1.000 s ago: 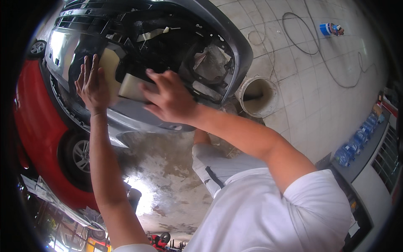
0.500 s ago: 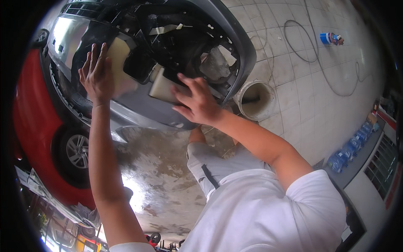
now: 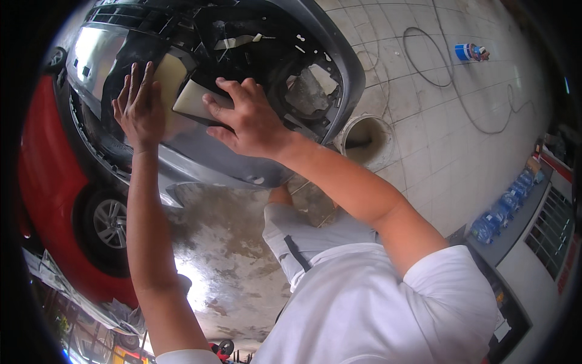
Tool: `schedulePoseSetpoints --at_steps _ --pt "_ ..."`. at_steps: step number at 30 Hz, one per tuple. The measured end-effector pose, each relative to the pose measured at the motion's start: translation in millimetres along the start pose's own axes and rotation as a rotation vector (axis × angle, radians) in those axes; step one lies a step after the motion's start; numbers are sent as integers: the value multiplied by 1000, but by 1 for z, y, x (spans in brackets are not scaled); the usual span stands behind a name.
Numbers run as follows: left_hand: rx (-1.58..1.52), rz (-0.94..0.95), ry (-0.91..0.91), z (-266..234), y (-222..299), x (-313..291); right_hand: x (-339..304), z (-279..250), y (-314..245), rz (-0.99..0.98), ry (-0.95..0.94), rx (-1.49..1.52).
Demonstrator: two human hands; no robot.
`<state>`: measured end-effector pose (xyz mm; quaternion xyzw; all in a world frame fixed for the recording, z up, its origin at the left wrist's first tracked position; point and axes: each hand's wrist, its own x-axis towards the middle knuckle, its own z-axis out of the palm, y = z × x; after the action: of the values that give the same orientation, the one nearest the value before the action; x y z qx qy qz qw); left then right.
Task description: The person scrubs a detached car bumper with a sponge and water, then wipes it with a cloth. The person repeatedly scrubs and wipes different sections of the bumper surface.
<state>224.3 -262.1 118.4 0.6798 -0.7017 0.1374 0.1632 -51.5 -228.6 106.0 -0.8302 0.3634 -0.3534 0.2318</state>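
Resting L hand (image 3: 139, 115): palm down on grey bumper (image 3: 206, 155), fingers straight, slightly apart, pointing far; grip opened flat, has hold of nothing.
R hand (image 3: 245, 118): in from right, back of hand up, over right end of cream block (image 3: 191, 100); grip part-curled, thumb twd near side, fingers across top & far side, so has hold of block; some contact hidden under hand.
Cream block: on bumper, R of L hand, left end uncovered, just beside yellowish patch (image 3: 171, 71).
Yellowish patch: on bumper, btwn L hand & dark opening.
Bumper opening: far side, w/ pale strip (image 3: 239, 41) across; pale piece (image 3: 308, 94) shows thru round hole at right, can't tell what.
White bucket (image 3: 377, 148): just R of bumper, on floor; dark thing inside, unclear.
Tiled floor (image 3: 424, 182): far right, w/ looped hose (image 3: 404, 42) & blue can (image 3: 464, 52), well apart from bucket.
Clear-blue bottles (image 3: 503, 209): in a row on counter (image 3: 504, 230), right.
Red car (image 3: 60, 200): left of bumper, wheel (image 3: 109, 221) showing near L forearm.
Person's clothes: white shirt (image 3: 364, 303), grey shorts (image 3: 315, 230), near side.
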Motion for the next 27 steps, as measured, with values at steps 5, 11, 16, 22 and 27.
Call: schedulePoseSetpoints --at_steps 5,11,16,22,27 --pt "3 3 15 6 -3 -1 -74 -14 18 22 -11 29" --pt "-13 -22 11 5 -1 0 72 -25 -1 -39 185 93" --pt "38 -227 113 -22 5 -13 191 -53 26 70 102 -75" --pt "-77 -362 130 -9 49 4 211 -39 75 281 45 -373" --pt "-123 -395 76 -33 14 -2 225 -6 33 473 -263 -439"
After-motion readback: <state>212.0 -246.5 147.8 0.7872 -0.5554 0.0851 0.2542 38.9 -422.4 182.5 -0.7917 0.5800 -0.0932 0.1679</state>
